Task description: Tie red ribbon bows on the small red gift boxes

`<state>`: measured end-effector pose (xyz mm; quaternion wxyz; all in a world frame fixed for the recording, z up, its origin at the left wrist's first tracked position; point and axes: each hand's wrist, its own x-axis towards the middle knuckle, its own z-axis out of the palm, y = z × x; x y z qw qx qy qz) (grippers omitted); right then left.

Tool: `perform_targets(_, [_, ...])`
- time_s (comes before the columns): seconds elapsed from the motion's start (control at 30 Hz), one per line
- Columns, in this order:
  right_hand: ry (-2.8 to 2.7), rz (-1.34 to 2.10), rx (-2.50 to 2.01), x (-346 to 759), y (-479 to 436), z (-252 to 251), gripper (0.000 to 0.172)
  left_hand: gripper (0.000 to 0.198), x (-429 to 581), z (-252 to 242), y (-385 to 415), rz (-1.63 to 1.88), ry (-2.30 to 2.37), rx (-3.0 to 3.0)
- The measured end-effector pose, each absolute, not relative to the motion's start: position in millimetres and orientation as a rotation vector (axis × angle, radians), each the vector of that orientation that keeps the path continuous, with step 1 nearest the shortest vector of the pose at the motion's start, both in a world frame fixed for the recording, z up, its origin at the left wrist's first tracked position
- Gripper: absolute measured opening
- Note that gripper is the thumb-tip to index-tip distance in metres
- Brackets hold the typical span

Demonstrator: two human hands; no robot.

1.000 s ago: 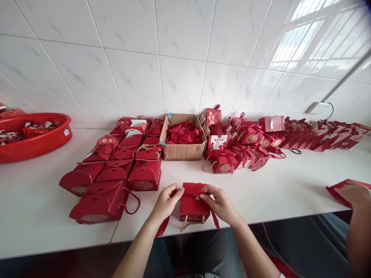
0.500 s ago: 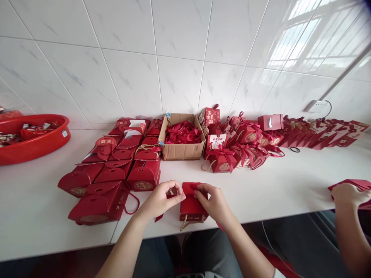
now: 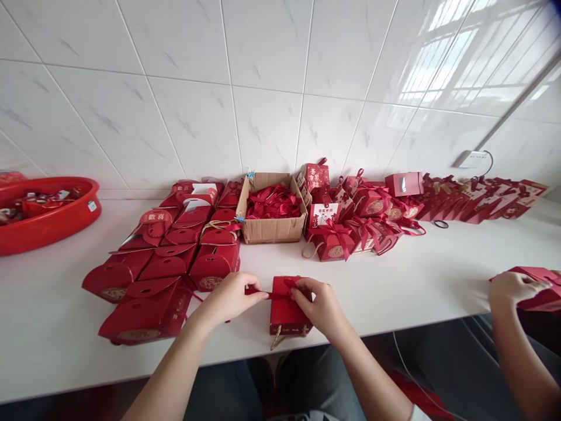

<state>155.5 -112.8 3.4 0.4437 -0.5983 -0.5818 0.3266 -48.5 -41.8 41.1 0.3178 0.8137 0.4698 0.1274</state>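
A small red gift box (image 3: 287,313) with a twisted rope handle lies near the front edge of the white table (image 3: 342,304). Across its top runs a red ribbon (image 3: 277,296). My left hand (image 3: 239,295) is closed on the ribbon's stretch just left of the box. Over the box's upper right side, my right hand (image 3: 313,298) pinches the ribbon at a loop. Behind the box is an open cardboard box (image 3: 272,231) full of red ribbons (image 3: 274,202).
Closed red boxes (image 3: 144,310) cluster at the left, beside a red basin (image 3: 48,225). Ribboned boxes (image 3: 335,242) and a row of red boxes (image 3: 475,202) stand right of the cardboard box. Another person's hand (image 3: 517,289) touches a red box (image 3: 537,292) at the far right.
My left hand has moved left, away from the box, and the ribbon now stretches between my hands. The view has shifted slightly.
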Motion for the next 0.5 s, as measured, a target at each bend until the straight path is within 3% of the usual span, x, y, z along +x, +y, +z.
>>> perform_targets(0.3, [-1.417,0.778,-1.502,153,-113,2,0.017,0.017,-40,57,-54,0.52,0.891,2.215])
perform_targets(0.5, [-1.542,0.717,-1.474,153,-112,7,0.02,0.022,-13,65,-54,0.586,0.622,2.438])
